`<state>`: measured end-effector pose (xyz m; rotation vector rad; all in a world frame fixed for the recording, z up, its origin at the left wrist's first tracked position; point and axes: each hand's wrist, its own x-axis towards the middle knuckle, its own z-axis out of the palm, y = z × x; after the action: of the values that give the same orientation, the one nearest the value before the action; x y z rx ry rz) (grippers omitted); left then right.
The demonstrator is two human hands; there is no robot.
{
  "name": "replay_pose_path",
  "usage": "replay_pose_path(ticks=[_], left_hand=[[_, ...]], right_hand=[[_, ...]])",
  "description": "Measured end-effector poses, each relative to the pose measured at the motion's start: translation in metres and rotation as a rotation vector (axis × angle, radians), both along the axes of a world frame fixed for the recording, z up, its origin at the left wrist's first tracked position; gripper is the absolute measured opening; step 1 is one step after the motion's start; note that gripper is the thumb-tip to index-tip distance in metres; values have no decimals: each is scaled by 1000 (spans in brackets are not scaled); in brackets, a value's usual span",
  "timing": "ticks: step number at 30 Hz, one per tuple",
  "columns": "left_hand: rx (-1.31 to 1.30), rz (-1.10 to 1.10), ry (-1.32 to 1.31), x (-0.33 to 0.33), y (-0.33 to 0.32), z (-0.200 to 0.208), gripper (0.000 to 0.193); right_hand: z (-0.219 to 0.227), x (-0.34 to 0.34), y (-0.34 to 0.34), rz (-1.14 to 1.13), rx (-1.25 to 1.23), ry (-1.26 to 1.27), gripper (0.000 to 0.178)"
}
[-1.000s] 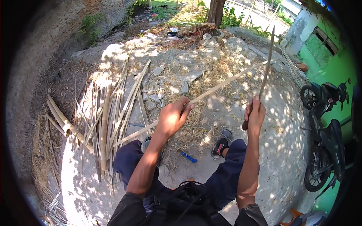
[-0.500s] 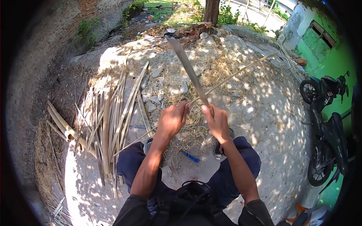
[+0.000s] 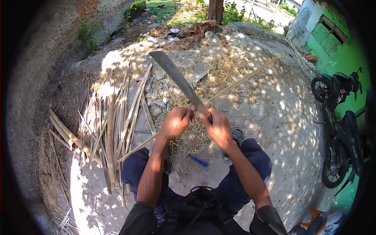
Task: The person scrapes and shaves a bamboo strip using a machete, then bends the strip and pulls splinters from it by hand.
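My left hand (image 3: 176, 122) is closed around a long, thin bamboo strip (image 3: 246, 79), which slants from beside my left knee up to the far right. In my right hand (image 3: 218, 127) is the handle of a machete (image 3: 175, 74), its broad dark blade tilted up and to the left. The blade crosses the strip close to my left fingers, and the two hands are nearly touching. Whether the edge bites into the strip cannot be made out. Curly shavings (image 3: 196, 145) lie on the ground below my hands.
Left of me lies a pile of split bamboo strips (image 3: 111, 133), with thicker bamboo poles (image 3: 62, 127) beyond it. A blue object (image 3: 200, 161) rests between my feet. Motorcycles (image 3: 337, 149) stand along the green wall (image 3: 344, 66) at right. A tree trunk (image 3: 215, 11) rises ahead.
My right hand has come left, closer to my left hand. The machete blade has swung left, its tip lower. My left hand keeps its hold on the bamboo strip.
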<state>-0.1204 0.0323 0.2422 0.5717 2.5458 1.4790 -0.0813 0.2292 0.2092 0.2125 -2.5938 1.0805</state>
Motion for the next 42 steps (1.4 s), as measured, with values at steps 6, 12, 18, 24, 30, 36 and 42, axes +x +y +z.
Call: replay_pose_path(ticks=[6,12,18,24,30,36,42], left_hand=[[-48,-22,-124,-5,-1,-4,55],[-54,5,-107,-2,1,4,54],[-32,-2,-13,-2,0,3,52],[-51,-18,-68,-7,-3,3,50],[5,-45,-37,6,-3,3,28],[-52,92,225,-4,-2,-9,21],[-132,101,273,-4,0,-18,20]], right_hand=[[4,2,0,-1,-18,-20,45],[4,0,1,-14,13,-40,45],[8,0,2,-36,96,49,44],[9,-1,0,-66,155,84,44],[1,-10,9,-158,126,11,44],[-2,-14,8,-160,-73,-4,40],[16,-19,16,-206,-124,-120,43]])
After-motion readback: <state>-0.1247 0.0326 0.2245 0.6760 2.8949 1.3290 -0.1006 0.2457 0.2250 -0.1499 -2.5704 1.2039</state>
